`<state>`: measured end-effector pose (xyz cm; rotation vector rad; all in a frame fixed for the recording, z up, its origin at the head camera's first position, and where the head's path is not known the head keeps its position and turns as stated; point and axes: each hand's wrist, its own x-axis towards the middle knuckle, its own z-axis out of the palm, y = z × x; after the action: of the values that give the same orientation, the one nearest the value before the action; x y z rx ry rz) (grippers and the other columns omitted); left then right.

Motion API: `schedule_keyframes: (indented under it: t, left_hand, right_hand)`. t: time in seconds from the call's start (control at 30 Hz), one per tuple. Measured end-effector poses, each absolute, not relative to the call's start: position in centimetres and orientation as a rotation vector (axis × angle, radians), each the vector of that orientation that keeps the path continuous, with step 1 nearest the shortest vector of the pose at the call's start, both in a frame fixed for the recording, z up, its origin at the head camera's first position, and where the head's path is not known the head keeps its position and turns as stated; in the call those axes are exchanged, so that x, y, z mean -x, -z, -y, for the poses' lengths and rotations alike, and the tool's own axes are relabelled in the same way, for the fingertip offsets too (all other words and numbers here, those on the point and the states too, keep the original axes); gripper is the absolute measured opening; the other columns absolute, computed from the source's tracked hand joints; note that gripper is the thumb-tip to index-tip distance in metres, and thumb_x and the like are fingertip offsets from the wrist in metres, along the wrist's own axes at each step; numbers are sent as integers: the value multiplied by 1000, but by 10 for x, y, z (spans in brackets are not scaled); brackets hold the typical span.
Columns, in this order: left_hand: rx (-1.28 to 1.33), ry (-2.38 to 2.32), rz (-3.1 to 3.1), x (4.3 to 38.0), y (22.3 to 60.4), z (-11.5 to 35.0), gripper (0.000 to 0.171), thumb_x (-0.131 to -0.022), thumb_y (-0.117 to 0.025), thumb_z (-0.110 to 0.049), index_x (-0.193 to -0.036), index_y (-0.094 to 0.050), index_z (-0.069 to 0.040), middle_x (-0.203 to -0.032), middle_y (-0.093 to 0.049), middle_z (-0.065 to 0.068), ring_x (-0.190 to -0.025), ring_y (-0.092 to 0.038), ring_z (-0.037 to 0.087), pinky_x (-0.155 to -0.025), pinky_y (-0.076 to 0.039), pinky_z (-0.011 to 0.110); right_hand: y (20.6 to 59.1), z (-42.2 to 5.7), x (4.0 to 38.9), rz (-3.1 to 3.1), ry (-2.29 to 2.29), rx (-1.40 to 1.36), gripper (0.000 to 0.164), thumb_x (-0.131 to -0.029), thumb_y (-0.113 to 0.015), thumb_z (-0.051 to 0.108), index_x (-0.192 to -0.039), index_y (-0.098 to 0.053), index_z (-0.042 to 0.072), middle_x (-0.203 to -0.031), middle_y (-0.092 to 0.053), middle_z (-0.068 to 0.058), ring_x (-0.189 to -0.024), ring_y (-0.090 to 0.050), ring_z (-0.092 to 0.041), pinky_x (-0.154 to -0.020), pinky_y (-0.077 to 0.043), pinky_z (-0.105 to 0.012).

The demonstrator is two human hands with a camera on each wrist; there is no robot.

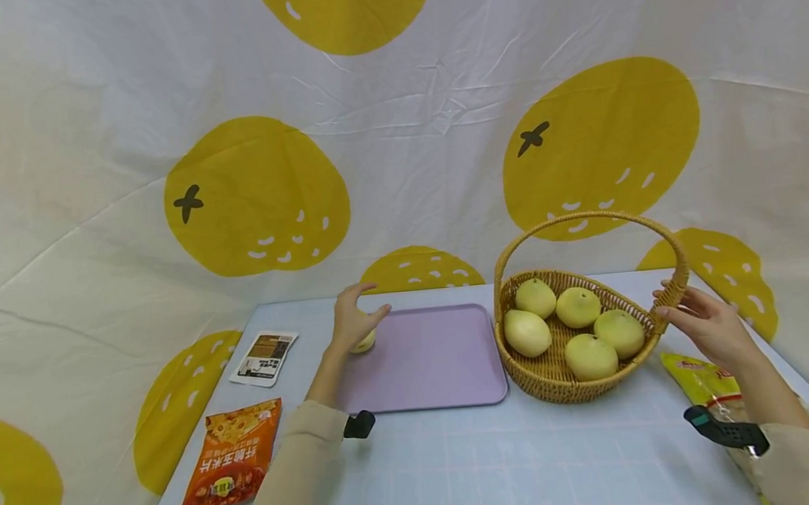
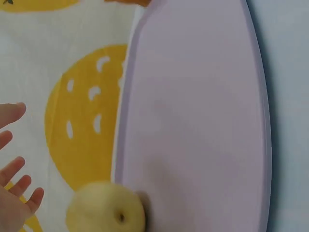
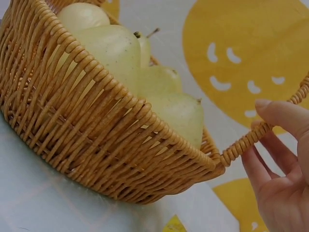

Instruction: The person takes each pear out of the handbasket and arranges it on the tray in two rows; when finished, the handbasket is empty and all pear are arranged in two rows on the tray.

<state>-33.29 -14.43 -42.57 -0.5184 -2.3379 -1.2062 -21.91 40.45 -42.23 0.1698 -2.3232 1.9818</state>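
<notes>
A pale yellow pear (image 1: 363, 344) sits at the left end of the lilac tray (image 1: 426, 360); the left wrist view has the same pear (image 2: 104, 208) at its bottom edge. Just above it is my left hand (image 1: 354, 318), thumb and fingers spread, apart from the fruit and holding nothing. To the tray's right, my right hand (image 1: 716, 328) grips the handle of a wicker basket (image 1: 551, 387) low on its right side. In the right wrist view, thumb and fingers (image 3: 277, 157) are around that handle. Several pears (image 1: 591, 357) lie inside the basket.
An orange snack bag (image 1: 232, 460) and a white packet with a dark label (image 1: 264, 358) lie on the table's left. Beneath my right forearm is a yellow-green bag (image 1: 709, 384). A white cloth with yellow fruit prints (image 1: 442, 187) hangs behind the table.
</notes>
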Motion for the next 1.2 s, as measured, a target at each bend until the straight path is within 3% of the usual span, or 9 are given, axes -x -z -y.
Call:
schedule_keyframes:
  t: [0.2, 0.43, 0.63, 0.87, 1.2]
  left_hand:
    - [676, 1392, 2397, 319, 415, 108, 37, -76, -77, -12, -109, -65, 0, -105, -67, 16, -95, -61, 31, -77, -51, 44]
    - [852, 1551, 2483, 314, 414, 66, 40, -78, -76, -13, -114, -64, -2, -109, -66, 13, -94, -63, 25, -80, -52, 43]
    - [957, 1616, 2471, 310, 416, 27, 43, -78, -75, -13, -117, -62, -2, -110, -65, 15, -96, -63, 28, -81, -52, 44]
    - [1061, 1715, 2511, 298, 417, -17, 48, -80, -75, -15, -121, -58, 1, -116, -62, 20, -102, -61, 32, -82, -51, 27]
    - [1079, 1713, 2572, 290, 417, -54, 52, -78, -77, -20, -124, -59, -5, -126, -59, 12, -117, -55, 22, -92, -47, 29]
  right_hand:
    - [423, -405, 220, 2349, -1962, -140, 55, -94, -56, 12, -145, -34, 20, -114, -52, 22, -97, -52, 14, -72, -43, -3]
    - [424, -405, 221, 2328, -1977, -166, 54, -95, -56, 10, -144, -36, 18, -115, -52, 21, -97, -53, 13, -73, -43, -3]
    - [426, -407, 221, 2350, -1923, -160, 55, -94, -57, 12, -144, -36, 18, -114, -52, 23, -97, -52, 15, -72, -43, -3]
    - [430, -406, 220, 2233, -2057, -231, 47, -94, -55, 5, -137, -42, 19, -111, -58, 21, -98, -55, 11, -75, -44, -4]
    - [431, -407, 221, 2264, -2001, -230, 49, -94, -56, 7, -140, -40, 18, -112, -58, 22, -98, -54, 11, -74, -43, -3]
